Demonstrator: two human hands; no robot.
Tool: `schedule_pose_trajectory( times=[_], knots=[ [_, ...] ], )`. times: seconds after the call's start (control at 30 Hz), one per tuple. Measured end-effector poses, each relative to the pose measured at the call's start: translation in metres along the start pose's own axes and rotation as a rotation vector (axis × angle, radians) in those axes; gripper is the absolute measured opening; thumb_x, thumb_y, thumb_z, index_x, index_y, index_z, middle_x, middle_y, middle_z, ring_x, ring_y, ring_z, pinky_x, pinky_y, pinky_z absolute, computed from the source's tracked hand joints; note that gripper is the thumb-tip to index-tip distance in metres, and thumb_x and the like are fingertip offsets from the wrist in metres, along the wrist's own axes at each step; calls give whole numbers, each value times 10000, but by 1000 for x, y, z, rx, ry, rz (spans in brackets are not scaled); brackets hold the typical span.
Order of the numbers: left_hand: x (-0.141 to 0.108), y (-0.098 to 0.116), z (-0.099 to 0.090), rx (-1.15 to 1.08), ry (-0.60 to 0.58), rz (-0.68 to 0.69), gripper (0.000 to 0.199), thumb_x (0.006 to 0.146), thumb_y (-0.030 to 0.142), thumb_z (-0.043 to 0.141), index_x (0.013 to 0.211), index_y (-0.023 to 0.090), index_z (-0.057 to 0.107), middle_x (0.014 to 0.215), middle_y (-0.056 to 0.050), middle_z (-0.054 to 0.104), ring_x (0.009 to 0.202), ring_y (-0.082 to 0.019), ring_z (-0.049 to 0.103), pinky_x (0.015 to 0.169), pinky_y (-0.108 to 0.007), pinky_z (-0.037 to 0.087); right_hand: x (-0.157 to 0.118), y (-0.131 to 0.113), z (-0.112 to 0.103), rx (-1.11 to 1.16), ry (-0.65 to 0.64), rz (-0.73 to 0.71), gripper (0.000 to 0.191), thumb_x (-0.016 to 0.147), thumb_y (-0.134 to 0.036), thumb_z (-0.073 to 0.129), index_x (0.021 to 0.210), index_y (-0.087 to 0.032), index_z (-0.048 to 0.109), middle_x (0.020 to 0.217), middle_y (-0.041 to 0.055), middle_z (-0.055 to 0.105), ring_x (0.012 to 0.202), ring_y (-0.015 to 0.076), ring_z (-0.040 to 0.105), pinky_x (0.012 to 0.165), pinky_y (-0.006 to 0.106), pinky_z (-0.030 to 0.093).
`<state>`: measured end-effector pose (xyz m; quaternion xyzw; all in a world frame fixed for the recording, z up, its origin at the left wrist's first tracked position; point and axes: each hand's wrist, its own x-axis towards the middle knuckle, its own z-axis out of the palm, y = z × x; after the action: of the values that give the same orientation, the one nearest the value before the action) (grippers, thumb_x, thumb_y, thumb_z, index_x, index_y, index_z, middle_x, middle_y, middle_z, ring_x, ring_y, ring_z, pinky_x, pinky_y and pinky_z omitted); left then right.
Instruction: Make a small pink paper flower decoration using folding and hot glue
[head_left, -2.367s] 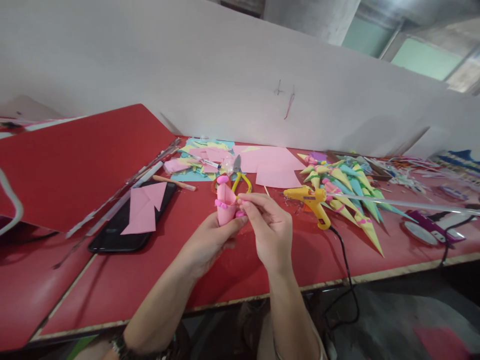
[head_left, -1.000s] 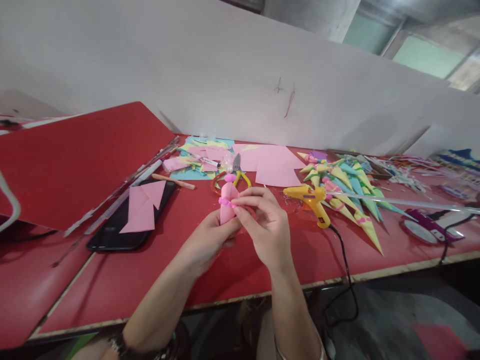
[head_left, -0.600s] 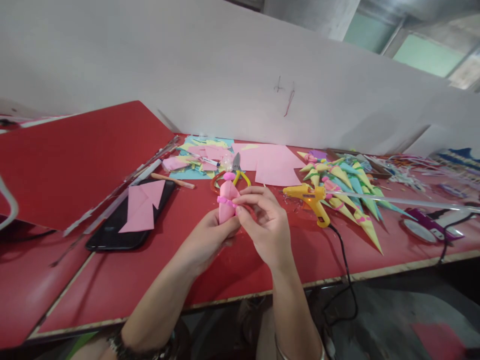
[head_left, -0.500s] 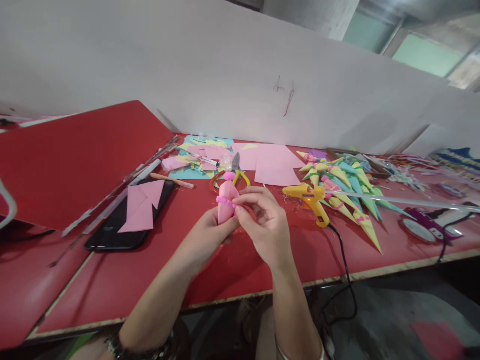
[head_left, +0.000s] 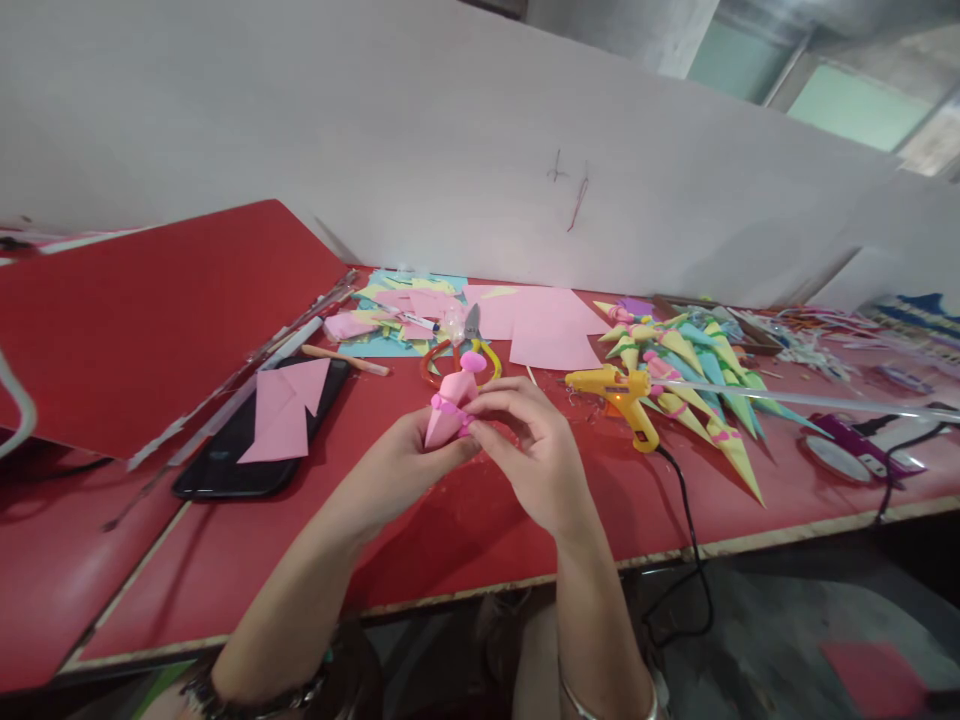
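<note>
A small pink foam cone [head_left: 444, 425] with a bright pink trim band round it and a rounded pink piece at its top is held above the red table [head_left: 450, 540]. My left hand [head_left: 401, 465] grips the cone's lower part between thumb and fingers. At the cone's right side, my right hand [head_left: 529, 440] pinches the end of the pink trim with thumb and forefinger. Behind the cone lie pliers [head_left: 491, 362] with red and yellow handles. To the right a yellow glue gun [head_left: 619, 395] rests with a clear glue stick in it.
Finished yellow, blue and pink cones [head_left: 720, 400] are heaped at the right. A black phone [head_left: 232, 465] bearing cut pink foam [head_left: 285, 410] lies left. Foam scraps [head_left: 412, 305] and a pink sheet [head_left: 551, 330] lie at the back. The glue gun's cord [head_left: 694, 540] hangs over the front edge.
The cone has tilted, its rounded top now leaning to the right. Both hands stay on it and have shifted only slightly.
</note>
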<state>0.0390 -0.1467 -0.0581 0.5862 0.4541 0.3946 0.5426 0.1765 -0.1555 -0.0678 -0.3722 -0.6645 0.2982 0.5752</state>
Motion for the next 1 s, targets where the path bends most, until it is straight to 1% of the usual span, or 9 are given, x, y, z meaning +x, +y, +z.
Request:
schedule_pose_trajectory(
  times=[0.1, 0.23, 0.3, 0.47, 0.63, 0.77, 0.83, 0.9, 1.0],
  knots=[
    [0, -1, -1, 5, 4, -12, 247, 640, 302, 667, 523, 178, 489, 506, 57, 383, 500, -88, 336, 464, -189, 275, 0, -1, -1, -14, -25, -14, 128, 782, -150, 561, 834, -228, 649, 931, 27, 577, 914, 155, 587, 794, 292, 526],
    [0, -1, -3, 10, -16, -27, 182, 604, 267, 671, 532, 175, 532, 549, 38, 464, 531, -102, 384, 478, -187, 304, 0, -4, -4, -60, -83, -41, 196, 750, -101, 547, 869, -225, 642, 974, 29, 578, 948, 161, 578, 852, 313, 501],
    [0, 0, -4, 30, -39, -15, 169, 612, 276, 664, 539, 174, 551, 558, 33, 475, 535, -103, 386, 479, -187, 310, -1, -5, -6, -71, -97, -30, 174, 766, -122, 555, 870, -230, 644, 979, 28, 579, 960, 162, 575, 864, 316, 490],
    [0, 0, -6, 78, -73, 5, 147, 646, 305, 644, 638, 166, 598, 580, 31, 487, 544, -101, 385, 512, -199, 328, -1, -5, -7, -69, -96, -12, 105, 800, -172, 573, 842, -231, 649, 964, 20, 582, 962, 153, 574, 869, 300, 471],
    [1, -2, -5, 57, -73, -1, 142, 651, 297, 638, 622, 173, 576, 577, 42, 465, 537, -96, 378, 516, -202, 322, 0, -5, -5, -76, -68, -15, 92, 802, -176, 565, 823, -226, 640, 937, 17, 577, 930, 150, 578, 848, 297, 478],
    [-1, -4, -6, 4, -88, -28, 157, 639, 296, 658, 618, 166, 572, 606, 32, 481, 564, -101, 405, 548, -213, 346, -2, -8, -4, -27, -116, -69, 217, 756, -90, 513, 869, -233, 630, 975, 30, 555, 965, 161, 563, 858, 314, 487],
    [-1, -5, -7, -16, -96, -63, 182, 639, 314, 665, 627, 159, 571, 585, 35, 455, 540, -92, 381, 514, -208, 323, -2, -9, -4, 13, -136, -82, 279, 741, -66, 475, 905, -233, 627, 992, 38, 545, 994, 169, 549, 868, 326, 488],
    [-1, -5, -8, -60, -101, -97, 220, 622, 332, 687, 634, 154, 559, 555, 47, 418, 508, -79, 346, 473, -199, 291, -3, -8, -3, 63, -132, -85, 314, 746, -64, 456, 956, -236, 615, 994, 40, 543, 983, 170, 551, 864, 336, 494],
    [-1, -4, -9, -201, -96, -133, 281, 597, 361, 720, 656, 155, 539, 542, 61, 405, 475, -59, 317, 435, -180, 273, -3, -6, -1, 121, -80, -90, 356, 762, -83, 475, 1064, -248, 566, 1009, 35, 551, 955, 159, 560, 873, 342, 490]
  ],
)
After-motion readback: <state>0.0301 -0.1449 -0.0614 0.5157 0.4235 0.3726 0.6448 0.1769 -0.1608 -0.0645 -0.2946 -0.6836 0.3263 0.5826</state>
